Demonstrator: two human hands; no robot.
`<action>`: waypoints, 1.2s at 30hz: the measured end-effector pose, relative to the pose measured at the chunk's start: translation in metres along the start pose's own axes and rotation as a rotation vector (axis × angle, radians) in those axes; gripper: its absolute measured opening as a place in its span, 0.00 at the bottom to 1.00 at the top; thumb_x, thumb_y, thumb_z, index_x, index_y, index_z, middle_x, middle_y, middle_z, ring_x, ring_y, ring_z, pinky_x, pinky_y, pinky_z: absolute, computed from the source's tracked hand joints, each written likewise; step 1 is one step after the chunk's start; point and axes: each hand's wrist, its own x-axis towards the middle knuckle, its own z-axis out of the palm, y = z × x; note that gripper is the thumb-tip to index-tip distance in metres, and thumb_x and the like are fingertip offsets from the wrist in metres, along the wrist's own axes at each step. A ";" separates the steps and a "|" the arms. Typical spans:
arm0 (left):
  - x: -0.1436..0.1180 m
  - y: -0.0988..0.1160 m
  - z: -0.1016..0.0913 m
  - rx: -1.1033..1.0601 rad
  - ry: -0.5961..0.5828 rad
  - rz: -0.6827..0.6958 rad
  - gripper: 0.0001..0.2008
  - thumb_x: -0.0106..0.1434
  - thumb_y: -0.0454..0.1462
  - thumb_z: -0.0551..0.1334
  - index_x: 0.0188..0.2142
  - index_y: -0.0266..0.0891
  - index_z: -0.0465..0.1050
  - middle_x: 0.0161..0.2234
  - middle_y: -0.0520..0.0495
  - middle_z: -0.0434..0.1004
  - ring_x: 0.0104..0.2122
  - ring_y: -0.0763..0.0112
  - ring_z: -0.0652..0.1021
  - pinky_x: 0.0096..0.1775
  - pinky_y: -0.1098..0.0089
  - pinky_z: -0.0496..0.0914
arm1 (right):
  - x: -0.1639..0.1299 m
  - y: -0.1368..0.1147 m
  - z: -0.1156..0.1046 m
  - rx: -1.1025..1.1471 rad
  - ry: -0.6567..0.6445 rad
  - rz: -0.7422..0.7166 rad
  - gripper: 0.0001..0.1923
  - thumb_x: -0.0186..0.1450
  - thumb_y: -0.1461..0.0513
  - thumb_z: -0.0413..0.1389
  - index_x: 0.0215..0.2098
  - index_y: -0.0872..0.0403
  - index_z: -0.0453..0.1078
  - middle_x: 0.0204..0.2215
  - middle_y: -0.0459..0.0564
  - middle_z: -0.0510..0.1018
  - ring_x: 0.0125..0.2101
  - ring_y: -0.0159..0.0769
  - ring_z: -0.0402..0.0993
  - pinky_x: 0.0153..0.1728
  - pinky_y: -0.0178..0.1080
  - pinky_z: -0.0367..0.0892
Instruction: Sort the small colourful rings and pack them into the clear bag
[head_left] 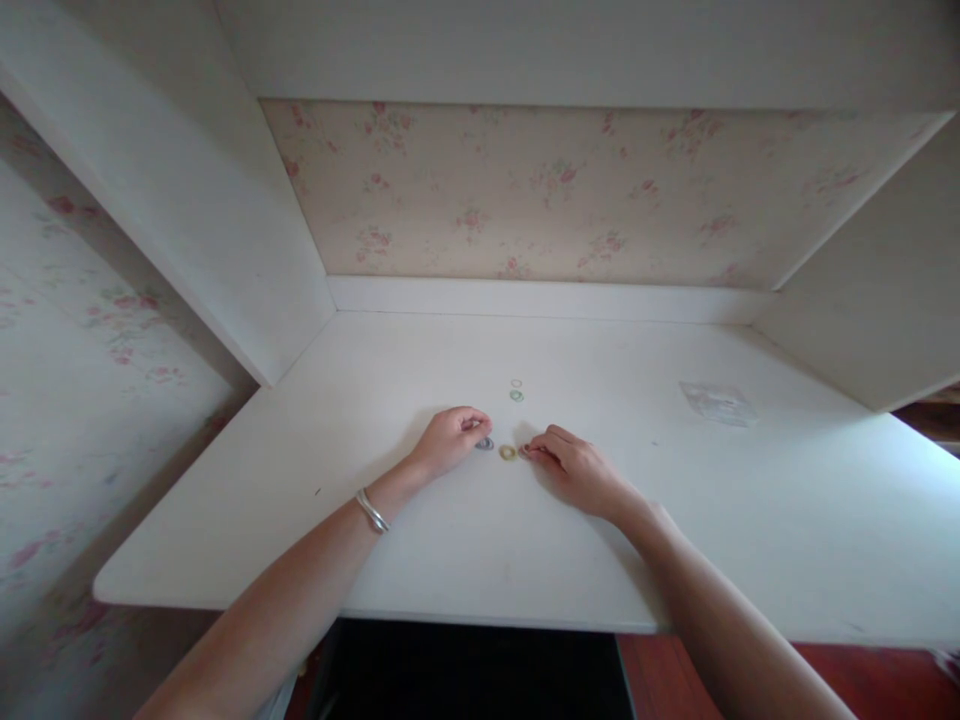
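My left hand [451, 438] is closed in a pinch, its fingertips just above a small bunch of grey rings [486, 444] on the white desk. Whether anything sits between those fingertips is too small to make out. From the other side, my right hand [574, 468] pinches a pinkish ring [523, 452] at the desk surface. Between the two hands lie yellow rings [508, 453]. Farther back are green rings [517, 396] and a thin pale ring [516, 383]. All of them look like thin elastic bands.
A crumpled clear plastic bag [718, 404] lies on the right of the white desk [495, 560]. White panels [877, 260] enclose the desk at both sides, with a raised strip [525, 300] along the back. A dark opening [472, 680] shows below the front edge.
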 end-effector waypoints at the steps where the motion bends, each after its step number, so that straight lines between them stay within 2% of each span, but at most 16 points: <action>1: 0.000 0.000 0.000 0.005 -0.002 -0.001 0.15 0.59 0.44 0.57 0.37 0.36 0.74 0.33 0.46 0.78 0.33 0.68 0.77 0.35 0.71 0.67 | 0.000 0.001 0.000 0.011 0.004 -0.002 0.12 0.68 0.61 0.44 0.37 0.52 0.69 0.33 0.49 0.73 0.32 0.32 0.70 0.37 0.35 0.64; 5: 0.000 -0.001 -0.001 0.011 -0.002 0.009 0.15 0.59 0.44 0.57 0.36 0.36 0.75 0.31 0.48 0.78 0.31 0.70 0.76 0.34 0.72 0.67 | -0.001 0.005 -0.002 0.023 0.027 0.010 0.12 0.68 0.61 0.44 0.37 0.52 0.69 0.33 0.48 0.72 0.31 0.31 0.69 0.35 0.34 0.63; 10: 0.013 -0.001 -0.002 0.059 0.001 0.019 0.14 0.59 0.44 0.56 0.37 0.37 0.75 0.35 0.48 0.78 0.35 0.69 0.76 0.38 0.70 0.69 | 0.001 0.011 -0.004 -0.003 0.125 0.039 0.12 0.68 0.60 0.44 0.35 0.53 0.68 0.31 0.49 0.71 0.30 0.31 0.68 0.32 0.34 0.61; 12: 0.025 0.002 0.001 0.155 -0.025 0.067 0.13 0.60 0.42 0.56 0.36 0.38 0.75 0.36 0.47 0.78 0.36 0.68 0.76 0.40 0.70 0.68 | 0.002 0.015 -0.005 -0.005 0.159 0.053 0.12 0.68 0.60 0.45 0.35 0.53 0.68 0.31 0.48 0.71 0.30 0.31 0.67 0.32 0.34 0.61; 16: 0.057 0.011 0.011 0.483 -0.016 0.253 0.12 0.61 0.40 0.54 0.35 0.40 0.76 0.38 0.46 0.77 0.39 0.66 0.75 0.44 0.69 0.66 | 0.001 0.020 -0.006 -0.025 0.195 0.084 0.12 0.67 0.59 0.45 0.36 0.52 0.69 0.30 0.48 0.72 0.28 0.31 0.67 0.31 0.33 0.60; 19: 0.081 0.017 0.017 0.643 -0.023 0.301 0.13 0.63 0.40 0.52 0.38 0.41 0.76 0.40 0.44 0.75 0.40 0.64 0.75 0.44 0.67 0.66 | 0.000 0.022 -0.008 -0.040 0.220 0.111 0.12 0.68 0.58 0.44 0.36 0.52 0.69 0.29 0.47 0.72 0.27 0.31 0.66 0.30 0.33 0.59; 24: 0.109 0.026 0.018 0.860 -0.118 0.341 0.14 0.63 0.37 0.51 0.42 0.42 0.73 0.42 0.44 0.72 0.39 0.63 0.75 0.39 0.67 0.66 | 0.000 0.028 -0.012 -0.077 0.286 0.186 0.12 0.67 0.58 0.44 0.37 0.51 0.69 0.30 0.47 0.73 0.27 0.30 0.68 0.30 0.32 0.59; 29: 0.122 0.027 0.018 1.000 -0.265 0.324 0.13 0.63 0.39 0.52 0.40 0.43 0.73 0.42 0.46 0.72 0.37 0.66 0.74 0.36 0.70 0.65 | -0.001 0.032 -0.014 -0.090 0.311 0.201 0.12 0.67 0.58 0.44 0.37 0.51 0.69 0.32 0.48 0.74 0.27 0.30 0.68 0.30 0.32 0.60; 36: 0.122 0.023 0.016 0.988 -0.304 0.264 0.12 0.63 0.39 0.52 0.39 0.42 0.73 0.42 0.46 0.74 0.39 0.65 0.74 0.37 0.70 0.66 | -0.003 0.031 -0.017 -0.126 0.310 0.203 0.13 0.68 0.57 0.43 0.39 0.51 0.68 0.33 0.48 0.74 0.27 0.30 0.68 0.30 0.33 0.60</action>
